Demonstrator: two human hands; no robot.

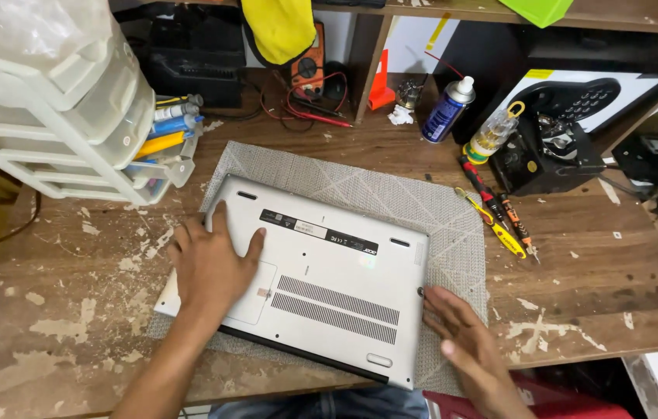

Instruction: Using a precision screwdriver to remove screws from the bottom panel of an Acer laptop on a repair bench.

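On the scarred, paint-flecked wooden worktop, a silver laptop lies upside down on a grey patterned mat, its vented underside up and its near corner close to the worktop's front edge. Left hand lies flat and spread on the laptop's left part, gripping nothing. Right hand is open, fingers loosely together, at the laptop's right edge over the mat; whether it touches the casing I cannot tell. To the left, bare wood lies between the mat and a white plastic drawer unit. Right of the mat lie yellow and red-handled screwdrivers, with a blue spray can standing behind them.
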